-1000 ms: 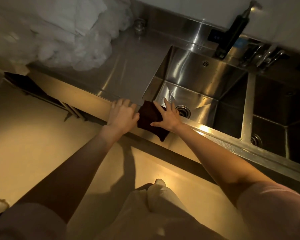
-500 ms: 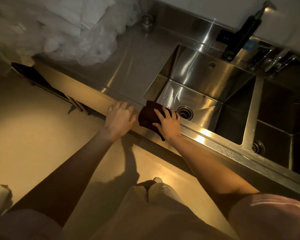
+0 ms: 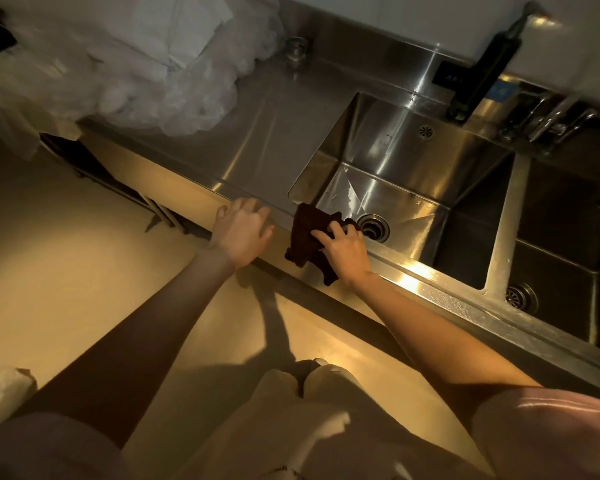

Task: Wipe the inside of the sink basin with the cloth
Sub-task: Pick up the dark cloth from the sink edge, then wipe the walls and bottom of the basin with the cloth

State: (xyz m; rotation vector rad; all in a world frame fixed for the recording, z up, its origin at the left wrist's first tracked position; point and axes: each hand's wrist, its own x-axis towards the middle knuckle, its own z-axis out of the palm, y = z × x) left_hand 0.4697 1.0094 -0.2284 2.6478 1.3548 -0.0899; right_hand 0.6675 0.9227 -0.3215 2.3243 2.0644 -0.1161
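A dark brown cloth (image 3: 307,233) is draped over the front rim of the steel sink basin (image 3: 406,157), at its near left corner. My right hand (image 3: 343,249) grips the cloth with curled fingers, right at the rim and close to the drain (image 3: 373,227). Part of the cloth hangs down the outside of the counter front. My left hand (image 3: 241,232) rests on the counter's front edge just left of the cloth, fingers bent over the edge.
A second basin (image 3: 568,216) lies to the right behind a steel divider (image 3: 506,216). A black faucet (image 3: 482,74) and metal handles (image 3: 551,119) stand at the back. Clear plastic bags and white cloths (image 3: 136,64) pile on the drainboard (image 3: 257,133) at left.
My right hand has gone from lying flat on the cloth to curling round it, bunching it at the sink rim. My left hand has stayed on the counter edge.
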